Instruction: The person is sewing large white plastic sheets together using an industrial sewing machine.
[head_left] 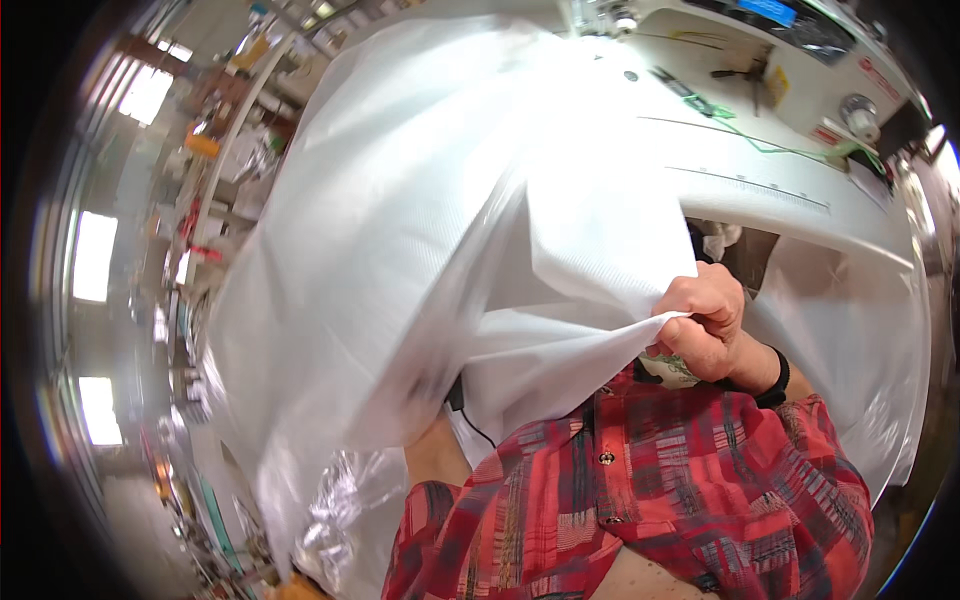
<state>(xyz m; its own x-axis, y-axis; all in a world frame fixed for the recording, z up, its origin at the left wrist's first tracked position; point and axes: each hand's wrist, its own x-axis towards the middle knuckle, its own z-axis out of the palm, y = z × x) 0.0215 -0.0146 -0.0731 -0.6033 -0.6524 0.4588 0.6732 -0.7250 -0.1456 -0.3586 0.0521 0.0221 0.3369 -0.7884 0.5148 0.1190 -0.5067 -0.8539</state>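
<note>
A large sheet of white, finely ribbed fabric (pixel 380 230) spreads over the table and hangs down in folds toward me. My right hand (pixel 705 310) is closed in a pinch on its edge, pulling a taut fold in front of my red plaid shirt. My left forearm (pixel 435 452) reaches up under or behind the fabric. The left hand's fingers are covered by blurred white cloth, so their grip does not show. Near the top, the fabric reaches the needle area of a sewing machine (pixel 625 20), where bright light washes out detail.
Thread snips (pixel 690 98) with green thread lie on the machine table (pixel 735 160), beside a ruler scale (pixel 750 187). Crinkled clear plastic (pixel 350 510) is at lower left. A black cable (pixel 475 428) hangs near my left arm. Cluttered shelving (pixel 240 140) stands farther left.
</note>
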